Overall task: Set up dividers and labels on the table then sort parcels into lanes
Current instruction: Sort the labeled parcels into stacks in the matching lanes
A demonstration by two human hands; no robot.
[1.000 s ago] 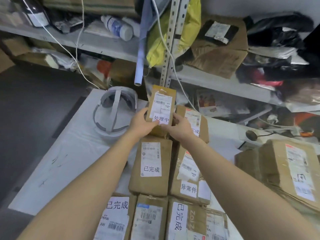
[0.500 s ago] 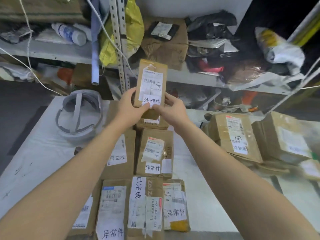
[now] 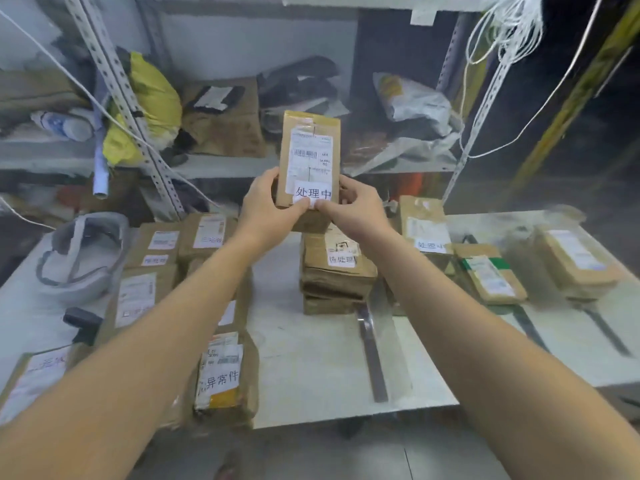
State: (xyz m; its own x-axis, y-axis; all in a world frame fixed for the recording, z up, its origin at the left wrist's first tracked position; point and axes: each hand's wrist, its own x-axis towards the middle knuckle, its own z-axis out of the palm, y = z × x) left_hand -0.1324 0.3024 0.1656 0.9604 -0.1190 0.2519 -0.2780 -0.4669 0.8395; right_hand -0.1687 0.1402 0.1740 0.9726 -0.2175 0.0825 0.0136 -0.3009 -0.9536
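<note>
Brown cardboard parcel [image 3: 309, 161] with a shipping sticker and a white 处理中 label [image 3: 312, 194], held upright above the table [image 3: 311, 358]; left hand [image 3: 266, 213] and right hand [image 3: 356, 209] pinch its bottom end. Since the earlier frame it's lifted higher, now above a parcel stack [image 3: 334, 271] instead of the left rows.

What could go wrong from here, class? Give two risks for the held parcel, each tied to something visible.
1. The left hand and right hand grip the parcel only at its lower end, so it could tip or slip onto the stack below.
2. Its label reads 处理中; the stack's label looks different, while a box further right seems to match. Setting it straight down may put it in the wrong lane.
</note>
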